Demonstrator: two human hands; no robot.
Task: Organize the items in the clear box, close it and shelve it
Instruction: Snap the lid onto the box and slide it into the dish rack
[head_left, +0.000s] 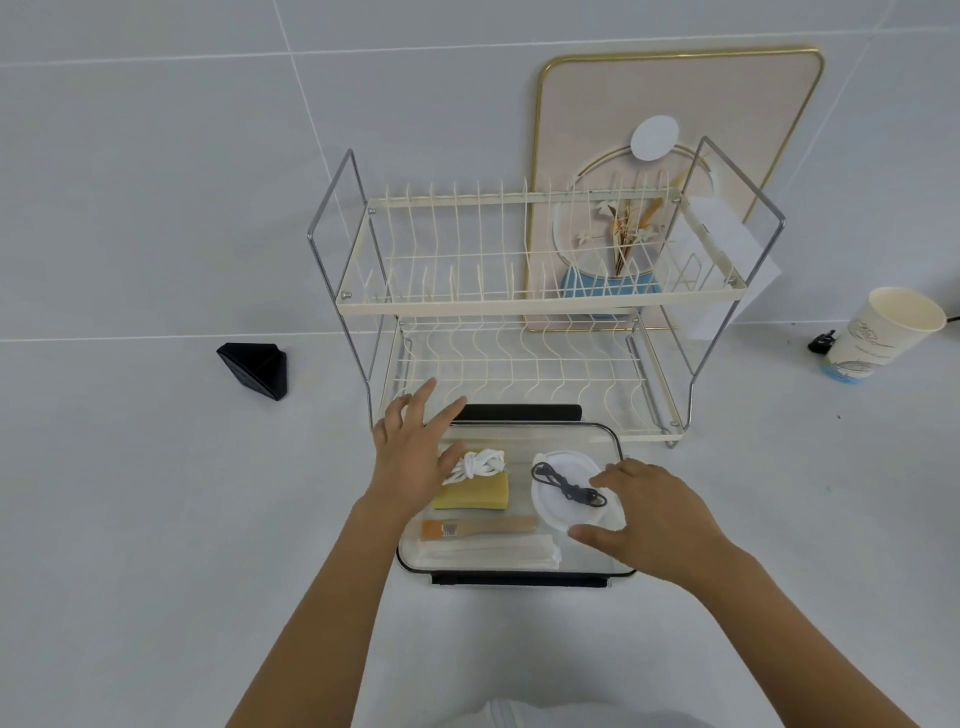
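A clear box (602, 436) with black clips at front and back sits in front of a two-tier wire rack (519, 301). Through the clear plastic I see a yellow sponge (475, 493), a coiled white cord (480, 462), a round white lid (563, 491) with a dark cable (563, 483) on it, an orange brush (478, 527) and a white packet (488, 553). My left hand (415, 457) hovers over the box's left end with fingers spread. My right hand (644, 514) is over the right end, fingers apart, holding nothing. Whether a lid covers the box is unclear.
A black wedge-shaped object (254, 369) lies to the left. A paper cup (878, 338) stands at the right, beside a small black clip (821, 343). A gold-framed picture (675, 130) leans on the wall behind the rack. Both rack shelves hold nothing.
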